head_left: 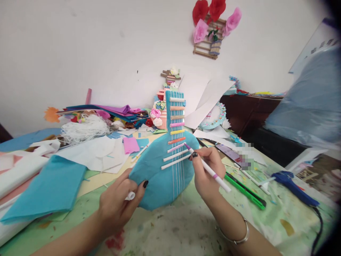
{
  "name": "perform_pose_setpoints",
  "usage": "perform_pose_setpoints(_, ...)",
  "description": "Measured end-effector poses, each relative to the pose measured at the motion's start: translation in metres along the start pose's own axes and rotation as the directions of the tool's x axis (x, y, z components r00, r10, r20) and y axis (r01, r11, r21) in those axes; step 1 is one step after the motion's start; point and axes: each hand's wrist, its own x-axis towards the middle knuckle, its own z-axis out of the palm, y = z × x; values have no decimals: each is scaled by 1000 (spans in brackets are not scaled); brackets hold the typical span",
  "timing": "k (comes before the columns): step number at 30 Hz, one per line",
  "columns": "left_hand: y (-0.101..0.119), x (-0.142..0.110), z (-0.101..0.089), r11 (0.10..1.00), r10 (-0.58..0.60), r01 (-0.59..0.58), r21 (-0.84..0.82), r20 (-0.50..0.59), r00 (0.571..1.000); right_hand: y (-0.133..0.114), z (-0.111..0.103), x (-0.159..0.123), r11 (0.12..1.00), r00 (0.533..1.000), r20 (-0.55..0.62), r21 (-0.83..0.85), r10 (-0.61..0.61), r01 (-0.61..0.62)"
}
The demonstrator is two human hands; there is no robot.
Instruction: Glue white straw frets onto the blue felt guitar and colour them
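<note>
A blue paper instrument model (160, 174) with a long neck, white strings and coloured crossbars stands tilted on the table. My left hand (119, 202) grips its lower left edge, thumb on the front, with a small white cap tucked in the fingers. My right hand (206, 172) is closed on a white marker with a purple tip (210, 170). The tip touches a purple-tinted crossbar (176, 147) on the model's body. White crossbars lie just below it.
Blue tissue paper (50, 188) lies at the left, white sheets and a tangle of white string (85, 128) behind. A green utility knife (245, 190) and a blue glue gun (293, 186) lie at the right. Paper flowers (213, 17) hang on the wall.
</note>
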Motion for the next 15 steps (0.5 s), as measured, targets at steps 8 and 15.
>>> perform_pose_setpoints(8,0,1,1,1000,31,-31,0,-16,999,3,0,1,995,998,3,78,-60,59)
perform_pose_setpoints(15,-1,-1,1,1000,16,-16,-1,-19,1000,2,-2,2,999,998,-50,41,-29,31)
